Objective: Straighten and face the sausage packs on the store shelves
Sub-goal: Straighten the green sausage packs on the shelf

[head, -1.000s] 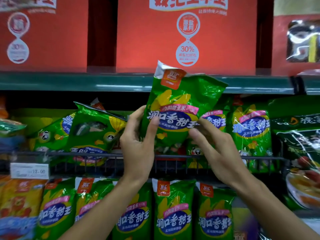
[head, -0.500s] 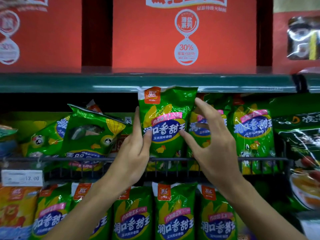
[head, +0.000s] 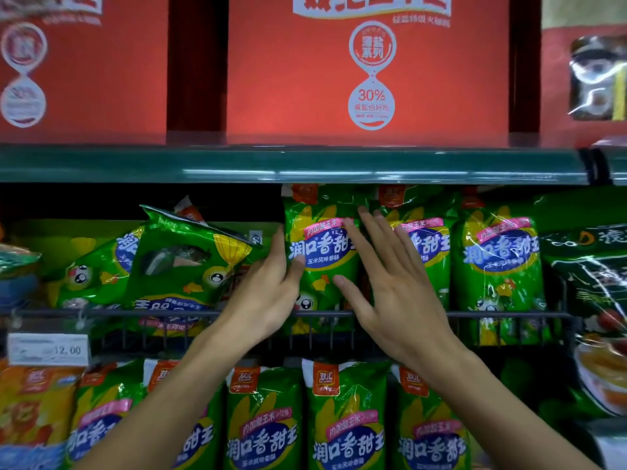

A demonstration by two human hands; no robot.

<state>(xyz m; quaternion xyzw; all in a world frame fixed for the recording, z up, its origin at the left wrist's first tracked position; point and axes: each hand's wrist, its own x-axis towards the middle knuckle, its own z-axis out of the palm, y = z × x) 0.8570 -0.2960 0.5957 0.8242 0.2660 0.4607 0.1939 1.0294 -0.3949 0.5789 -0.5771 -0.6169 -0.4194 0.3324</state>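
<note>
A green corn sausage pack [head: 320, 252] stands upright and faces front on the middle shelf, behind the wire rail [head: 169, 313]. My left hand [head: 268, 290] rests against its left edge, thumb on the front. My right hand [head: 390, 283] lies flat with straight fingers on its right side and on the pack behind. Two more upright green packs [head: 495, 262] stand to the right. To the left, a tilted green pack [head: 190, 256] leans over another slumped pack [head: 91, 266].
The green shelf edge [head: 271, 164] hangs just above the packs, with red cartons [head: 369, 69] on top. Below the rail runs a row of several upright green packs [head: 342, 425]. A price tag [head: 47, 349] hangs at left. Dark green bags [head: 590, 283] fill the right side.
The pack that both hands held tilted in front of the shelf has gone back onto the shelf and stands upright. My right hand's fingers have flattened against it.
</note>
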